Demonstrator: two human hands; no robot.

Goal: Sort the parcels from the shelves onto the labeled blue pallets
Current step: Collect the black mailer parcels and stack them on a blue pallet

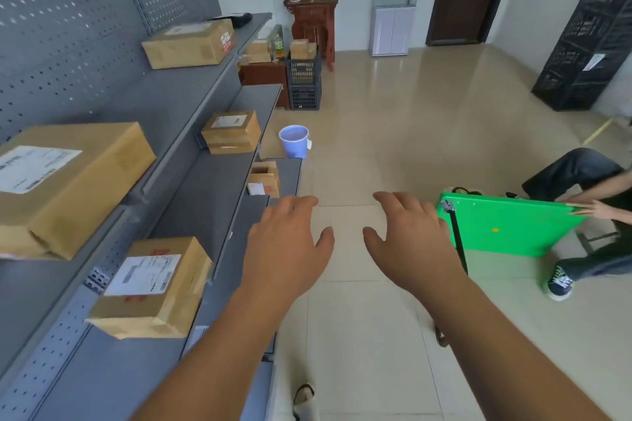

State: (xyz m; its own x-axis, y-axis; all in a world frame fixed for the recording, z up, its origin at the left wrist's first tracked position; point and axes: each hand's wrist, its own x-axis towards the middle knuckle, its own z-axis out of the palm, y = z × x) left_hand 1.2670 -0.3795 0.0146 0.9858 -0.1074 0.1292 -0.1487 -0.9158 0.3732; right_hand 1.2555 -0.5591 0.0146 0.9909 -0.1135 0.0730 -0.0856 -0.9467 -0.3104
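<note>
We held our left hand (285,249) and right hand (410,243) out empty, fingers (302,202) loosely spread, likely to lift a brown cardboard parcel (154,287) off the grey metal shelf (205,202).

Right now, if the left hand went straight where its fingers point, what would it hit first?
Likely nothing soon: the left hand points over open floor past the shelf edge. The blue bucket sits nearest that line, though depth is unclear.

Large parcel (78,188): left end cut by frame edge. Near parcel label (143,275): print blurred, unreadable. Seated person (581,171): torso past right edge. Small bottom parcel (265,178): partly behind shelf (212,188).
</note>
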